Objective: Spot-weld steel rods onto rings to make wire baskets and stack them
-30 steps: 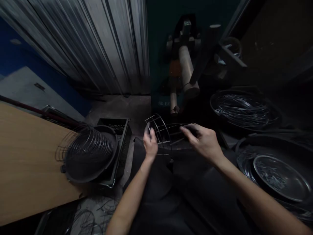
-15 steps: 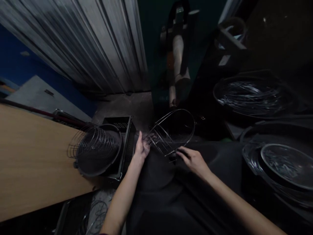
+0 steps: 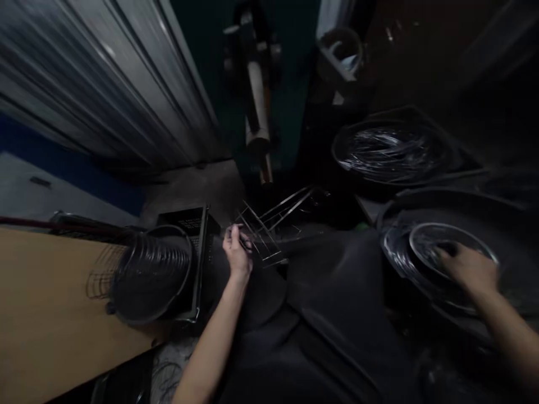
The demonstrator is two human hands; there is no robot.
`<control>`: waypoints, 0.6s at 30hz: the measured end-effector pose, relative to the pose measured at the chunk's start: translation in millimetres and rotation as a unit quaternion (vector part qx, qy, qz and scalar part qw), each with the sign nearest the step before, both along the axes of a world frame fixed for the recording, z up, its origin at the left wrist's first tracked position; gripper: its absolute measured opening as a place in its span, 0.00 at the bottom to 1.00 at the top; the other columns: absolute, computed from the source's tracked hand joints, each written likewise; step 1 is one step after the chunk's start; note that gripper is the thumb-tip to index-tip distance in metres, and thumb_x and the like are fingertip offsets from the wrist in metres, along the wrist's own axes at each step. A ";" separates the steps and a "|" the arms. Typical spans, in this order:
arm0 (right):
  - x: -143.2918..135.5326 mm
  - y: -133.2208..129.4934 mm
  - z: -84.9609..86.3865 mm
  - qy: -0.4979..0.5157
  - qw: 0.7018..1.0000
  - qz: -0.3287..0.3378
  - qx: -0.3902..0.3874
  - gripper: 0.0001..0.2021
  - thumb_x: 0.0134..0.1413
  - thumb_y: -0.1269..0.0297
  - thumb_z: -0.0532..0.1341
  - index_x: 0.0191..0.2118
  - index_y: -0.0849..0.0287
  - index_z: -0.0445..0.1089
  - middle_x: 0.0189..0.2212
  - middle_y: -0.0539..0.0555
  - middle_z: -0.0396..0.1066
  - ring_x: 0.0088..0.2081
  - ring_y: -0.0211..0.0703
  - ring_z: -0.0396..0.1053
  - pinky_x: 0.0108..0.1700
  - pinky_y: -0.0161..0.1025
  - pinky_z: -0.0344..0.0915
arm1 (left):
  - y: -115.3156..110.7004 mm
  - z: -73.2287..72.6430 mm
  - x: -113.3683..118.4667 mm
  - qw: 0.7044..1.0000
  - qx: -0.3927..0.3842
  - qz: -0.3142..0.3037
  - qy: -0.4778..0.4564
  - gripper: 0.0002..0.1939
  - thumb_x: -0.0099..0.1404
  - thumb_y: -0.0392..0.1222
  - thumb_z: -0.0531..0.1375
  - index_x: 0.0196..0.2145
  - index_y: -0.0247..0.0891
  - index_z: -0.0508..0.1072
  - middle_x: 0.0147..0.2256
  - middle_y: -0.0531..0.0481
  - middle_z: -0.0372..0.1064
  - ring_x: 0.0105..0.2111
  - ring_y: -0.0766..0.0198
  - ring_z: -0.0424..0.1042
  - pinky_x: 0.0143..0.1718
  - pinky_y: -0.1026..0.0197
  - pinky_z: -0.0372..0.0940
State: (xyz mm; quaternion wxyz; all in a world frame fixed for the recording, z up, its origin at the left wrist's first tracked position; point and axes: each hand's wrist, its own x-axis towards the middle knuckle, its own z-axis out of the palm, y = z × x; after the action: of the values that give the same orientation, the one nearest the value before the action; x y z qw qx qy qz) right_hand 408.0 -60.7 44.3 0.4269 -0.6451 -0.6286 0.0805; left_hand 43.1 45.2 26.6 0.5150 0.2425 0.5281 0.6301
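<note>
A thin wire frame (image 3: pixel 269 230) with crossing rods lies over the dark cloth in the middle of the view. Just left of it is my left hand (image 3: pixel 238 247), fingers curled in; whether they grip the frame is too dim to tell. On the right, my right hand (image 3: pixel 467 266) reaches over a round bowl (image 3: pixel 490 255) of small pieces. Its fingertips are blurred and partly lost in shadow, and what they touch cannot be made out.
Wire rings (image 3: pixel 155 252) stand on a round dark container (image 3: pixel 143 306) at left, beside a black crate (image 3: pixel 202 247). Coiled wire (image 3: pixel 387 154) lies in a basin at back right. A machine (image 3: pixel 256 84) stands ahead.
My right hand has left the wire frame and moved right to the bowl. My left hand's fingers have curled in. The frame has turned and the whole view has shifted.
</note>
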 end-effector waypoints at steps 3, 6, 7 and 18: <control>38.8 4.2 -30.1 -0.091 0.992 -0.035 0.085 0.21 0.60 0.44 0.50 0.37 0.50 0.76 0.26 0.56 0.71 0.32 0.51 0.73 0.32 0.44 0.67 | 3.7 -1.8 10.7 0.998 0.051 0.007 0.046 0.20 0.57 0.56 0.62 0.32 0.35 0.68 0.14 0.62 0.52 0.12 0.77 0.50 0.14 0.72 0.44; 17.5 17.2 -41.6 -0.138 0.985 -0.096 0.048 0.16 0.62 0.50 0.52 0.42 0.47 0.74 0.29 0.57 0.73 0.33 0.52 0.73 0.33 0.46 0.67 | 4.3 -5.6 13.2 0.996 0.060 0.022 0.056 0.21 0.58 0.59 0.61 0.31 0.35 0.68 0.15 0.63 0.48 0.13 0.77 0.46 0.14 0.72 0.42; 0.6 25.9 -37.9 -0.145 0.985 -0.083 0.035 0.15 0.62 0.52 0.52 0.45 0.46 0.73 0.32 0.57 0.73 0.35 0.52 0.72 0.35 0.45 0.67 | 4.0 -6.5 12.8 0.996 0.061 0.018 0.059 0.22 0.58 0.60 0.60 0.31 0.35 0.68 0.15 0.63 0.48 0.13 0.77 0.46 0.14 0.72 0.42; -118.4 124.7 17.5 -0.397 0.877 0.269 -0.016 0.13 0.63 0.73 0.50 0.40 0.61 0.73 0.30 0.57 0.72 0.36 0.45 0.62 0.37 0.40 0.56 | 7.2 -5.3 -3.4 0.992 0.073 -0.060 0.088 0.21 0.58 0.59 0.61 0.32 0.36 0.69 0.13 0.63 0.47 0.12 0.77 0.44 0.14 0.70 0.39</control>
State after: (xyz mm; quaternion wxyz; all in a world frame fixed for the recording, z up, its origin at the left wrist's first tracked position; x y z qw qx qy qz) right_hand 289.6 64.0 61.8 0.0927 -0.4356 -0.8933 -0.0609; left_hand 39.7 52.4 21.4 0.4844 0.3650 0.5084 0.6113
